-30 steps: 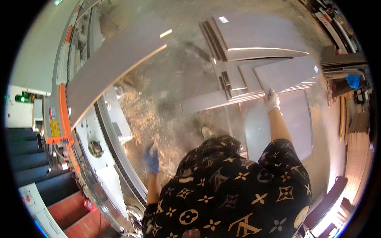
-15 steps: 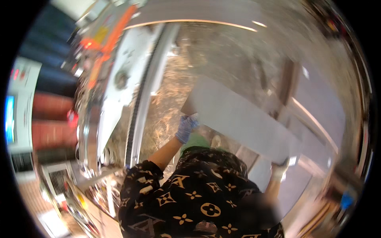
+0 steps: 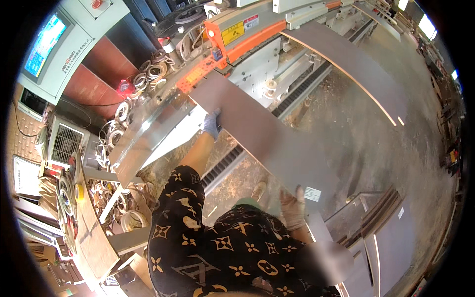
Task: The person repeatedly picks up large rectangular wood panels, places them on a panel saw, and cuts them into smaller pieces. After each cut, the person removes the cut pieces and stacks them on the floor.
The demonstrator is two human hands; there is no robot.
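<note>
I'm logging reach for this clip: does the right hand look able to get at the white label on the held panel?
Probably yes: the gloved right hand holds the panel by its near edge, close beside the white label, and nothing covers it.

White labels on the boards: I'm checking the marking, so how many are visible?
2: one label on the held board beside the right hand, another label on a board at lower right. More may be hidden.

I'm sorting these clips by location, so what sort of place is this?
Probably a woodworking or furniture workshop: there's a long machine with orange parts, many rolls of thin strip beside it, and a large flat board, with other boards piled at lower right.
</note>
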